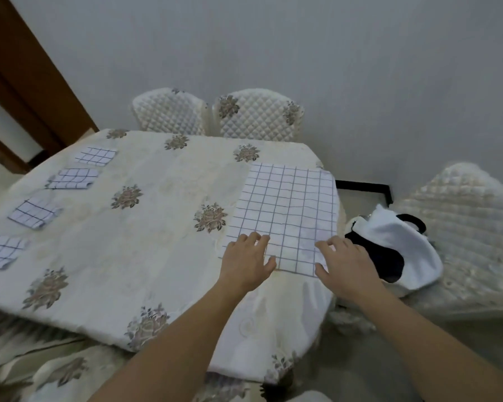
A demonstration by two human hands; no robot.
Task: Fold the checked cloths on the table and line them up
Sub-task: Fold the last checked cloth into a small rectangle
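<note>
A white cloth with a dark check point(285, 210) lies spread flat near the table's right end. My left hand point(249, 261) rests on its near left corner with fingers spread. Its near right corner lies under the straight fingers of my right hand point(344, 264). Along the left side of the table several folded checked cloths lie in a row: one at the far end point(96, 156), one behind it point(71, 178), a third point(33, 213), and the nearest point(0, 250) at the frame's left edge.
The table point(145, 233) wears a cream cover with flower prints. Two quilted chairs point(215, 114) stand at its far end and one point(474, 227) at the right. A white and black bag point(401, 248) sits by the right chair.
</note>
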